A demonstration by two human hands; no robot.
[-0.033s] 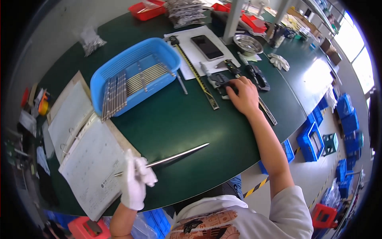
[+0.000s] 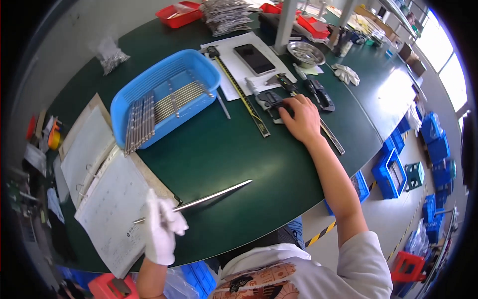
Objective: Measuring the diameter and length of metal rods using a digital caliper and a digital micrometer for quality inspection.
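My left hand point(image 2: 160, 230), in a white glove, is closed around a slim shiny metal rod point(image 2: 215, 197). The rod slants up to the right above the green table, and its lower end passes over the open binder point(image 2: 112, 212). My bare right hand point(image 2: 302, 119) rests among the measuring tools, its thumb and forefinger closed at the near right edge of a micrometer point(image 2: 268, 99); the fingertips are partly hidden. A digital caliper point(image 2: 330, 137) runs beneath that hand, its beam showing on the near side. Another dark gauge point(image 2: 321, 93) lies just to the right.
A blue basket point(image 2: 115, 102) holds several metal rods, some leaning over its rim. Behind the micrometer lie a long caliper point(image 2: 243, 95) and a phone point(image 2: 255, 59) on white paper. A metal bowl point(image 2: 305, 54) and white glove point(image 2: 346, 74) are farther right. Blue crates point(image 2: 391, 174) stand on the floor.
My gloved left hand and the rod have shifted slightly left. My right hand keeps its place at the micrometer. The whole view has moved a little.
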